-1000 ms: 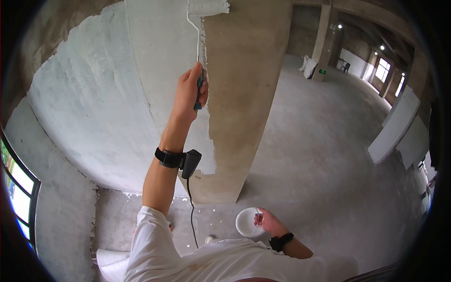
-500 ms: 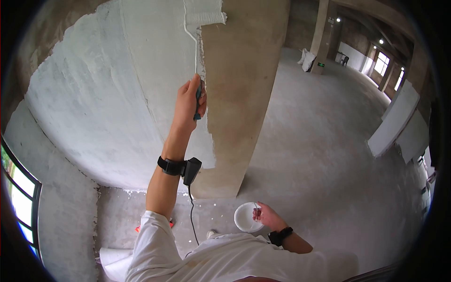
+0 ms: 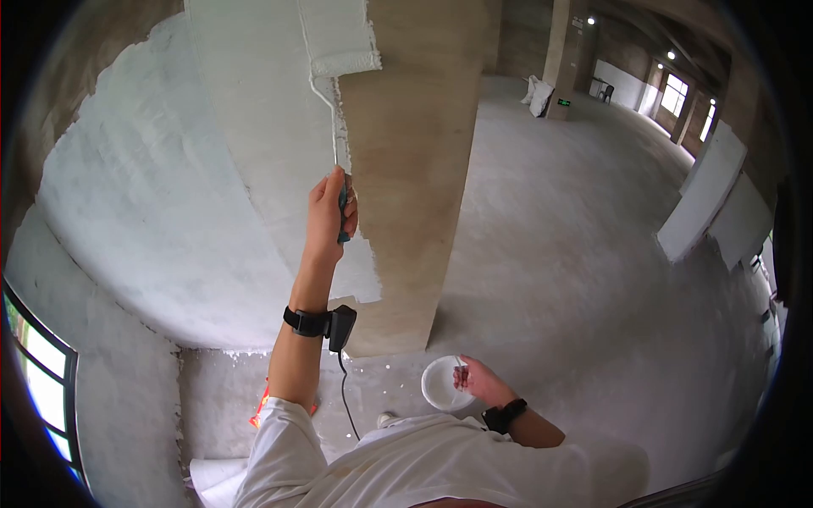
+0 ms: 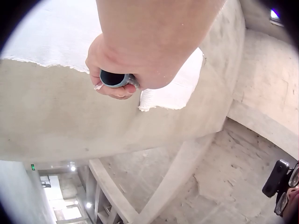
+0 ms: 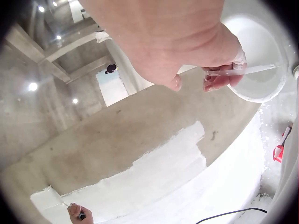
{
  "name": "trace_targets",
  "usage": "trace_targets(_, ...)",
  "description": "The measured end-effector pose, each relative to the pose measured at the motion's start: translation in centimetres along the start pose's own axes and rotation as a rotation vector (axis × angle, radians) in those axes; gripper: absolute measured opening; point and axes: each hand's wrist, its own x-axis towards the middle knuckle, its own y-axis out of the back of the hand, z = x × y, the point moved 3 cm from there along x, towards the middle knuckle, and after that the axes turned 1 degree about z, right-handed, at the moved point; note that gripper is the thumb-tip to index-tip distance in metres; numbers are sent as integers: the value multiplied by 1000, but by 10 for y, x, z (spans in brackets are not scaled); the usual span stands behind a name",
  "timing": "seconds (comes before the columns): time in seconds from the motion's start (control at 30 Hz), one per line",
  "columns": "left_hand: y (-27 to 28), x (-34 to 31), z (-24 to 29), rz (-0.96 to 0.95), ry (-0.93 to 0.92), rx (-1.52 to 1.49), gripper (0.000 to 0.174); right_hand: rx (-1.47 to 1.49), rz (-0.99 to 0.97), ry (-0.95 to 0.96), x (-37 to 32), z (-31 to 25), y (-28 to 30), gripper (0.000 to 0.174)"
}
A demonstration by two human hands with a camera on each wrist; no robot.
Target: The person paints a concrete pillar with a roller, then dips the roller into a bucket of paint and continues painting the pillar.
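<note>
My left hand [image 3: 326, 212] grips the blue-green handle of a paint roller [image 3: 347, 64], whose white, paint-covered sleeve lies against the pillar face. Fresh white paint [image 3: 343, 30] covers the surface right above the sleeve, bordering bare brown plaster [image 3: 415, 127]. In the left wrist view, the fingers wrap round the roller handle [image 4: 114, 80], its hollow end facing the camera. Low beside the body, my right hand [image 3: 487, 383] holds a white bucket [image 3: 428, 391] by its bail handle [image 5: 259, 68]. Whitish liquid shows inside the bucket, and the fingers are smeared with white.
A red object [image 3: 259, 408] lies on the paint-spotted floor near a white roll [image 3: 216, 476]. A black cable [image 3: 345, 398] hangs from the left wrist camera. A window [image 3: 42, 381] is at far left. Concrete floor [image 3: 550, 212] stretches to the right, past white bags [image 3: 540, 97].
My left hand has drawn the roller down the pillar, leaving a longer white band above it. The right hand and bucket stay in nearly the same place while the head view shifts slightly.
</note>
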Motion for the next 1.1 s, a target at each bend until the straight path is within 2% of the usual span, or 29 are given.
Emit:
trace_targets(0.33,2,-9,-4,14,12,3,35,2,-95,50,-13,-4,-7,34)
trace_targets(0.4,4,-9,-3,35,25,-12,35,26,-13,27,-18,-6,-11,33)
trace_targets(0.5,4,-10,-8,41,12,-8,35,36,-97,41,-16,-3,-8,33)
trace_targets(0.63,7,-10,-10,33,22,-19,35,1,-92,72,-21,-4,-11,32)
trace_targets(0.73,9,-9,-12,42,40,-40,34,14,-7,32,-27,-8,-11,32)
trace_targets(0.8,9,-10,-13,41,27,-22,35,41,-67,27,-31,-10,-14,33)
trace_targets(1.1,19,-7,-17,68,68,-50,36,9,-21,44,-39,-23,-23,35)
